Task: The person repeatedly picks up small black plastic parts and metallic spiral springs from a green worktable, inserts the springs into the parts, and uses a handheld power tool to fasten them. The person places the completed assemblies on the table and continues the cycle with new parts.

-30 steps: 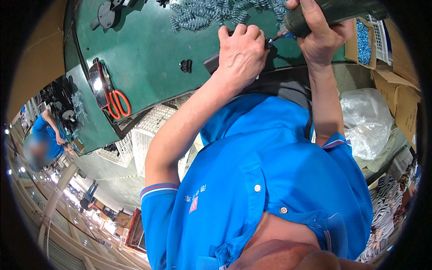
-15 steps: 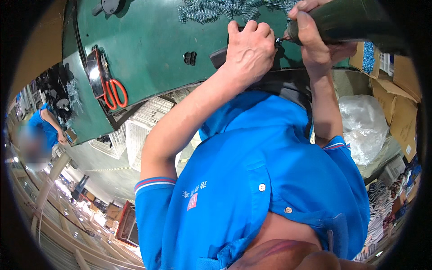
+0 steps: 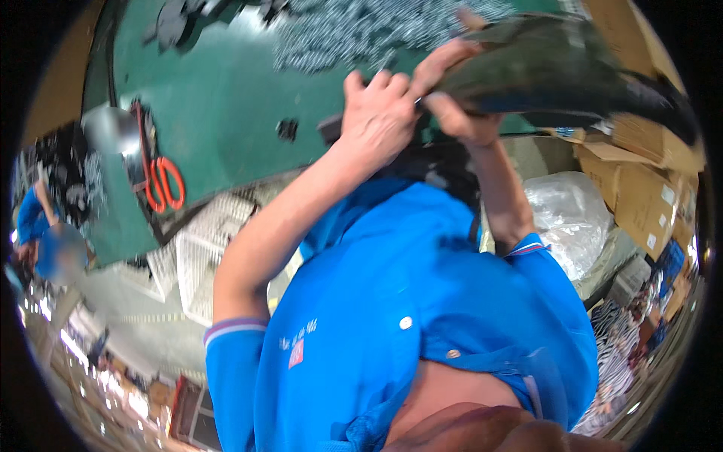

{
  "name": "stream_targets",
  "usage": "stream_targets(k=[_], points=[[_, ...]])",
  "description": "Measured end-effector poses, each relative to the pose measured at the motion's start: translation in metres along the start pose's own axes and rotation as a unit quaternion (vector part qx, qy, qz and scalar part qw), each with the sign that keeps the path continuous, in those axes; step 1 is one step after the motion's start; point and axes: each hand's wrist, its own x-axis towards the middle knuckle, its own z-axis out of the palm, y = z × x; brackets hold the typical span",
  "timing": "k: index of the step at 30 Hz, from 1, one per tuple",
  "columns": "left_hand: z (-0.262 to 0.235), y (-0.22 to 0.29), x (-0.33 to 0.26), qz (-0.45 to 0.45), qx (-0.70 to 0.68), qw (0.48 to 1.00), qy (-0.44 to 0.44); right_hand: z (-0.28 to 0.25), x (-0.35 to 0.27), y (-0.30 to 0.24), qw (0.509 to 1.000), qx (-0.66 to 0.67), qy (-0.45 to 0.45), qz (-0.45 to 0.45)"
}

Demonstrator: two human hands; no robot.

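My left hand (image 3: 380,120) is curled at the near edge of the green table (image 3: 226,90), its fingers closed on a small dark part (image 3: 330,128) that mostly hides beneath it. Right beside it, my right hand (image 3: 452,102) grips a dark green power tool (image 3: 561,68). The tool's tip sits between my two hands and is too blurred to make out. A pile of small silvery metal pieces (image 3: 361,30) lies on the table just beyond my hands.
Red-handled scissors (image 3: 162,181) and a small black piece (image 3: 286,129) lie on the table to the left. White wire crates (image 3: 199,252) stand below the table edge. A clear plastic bag (image 3: 568,218) and cardboard boxes (image 3: 640,181) are at right. A person in blue (image 3: 34,215) works far left.
Both hands and the power tool have come up closer to the camera, so the tool now fills the upper right. My grip on the tool and the dark part is unchanged.
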Motion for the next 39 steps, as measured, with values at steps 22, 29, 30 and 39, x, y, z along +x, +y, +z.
stream_targets(k=[22, 29, 30, 39], points=[[-0.156, -0.064, -0.189, -0.408, 0.148, 0.895, -0.100, -0.125, -0.046, -0.103, 0.606, -0.646, 0.219, 0.409], [-0.171, -0.095, -0.311, -0.563, 0.226, 0.780, -0.157, -0.210, -0.078, -0.090, 0.450, -0.753, 0.012, 0.480], [-0.171, -0.098, -0.288, -0.500, 0.208, 0.837, -0.075, -0.198, -0.068, -0.091, 0.456, -0.744, 0.028, 0.488], [-0.115, -0.274, 0.006, -0.129, 0.278, 0.947, 0.091, -0.205, -0.077, -0.089, 0.595, -0.696, 0.096, 0.390]])
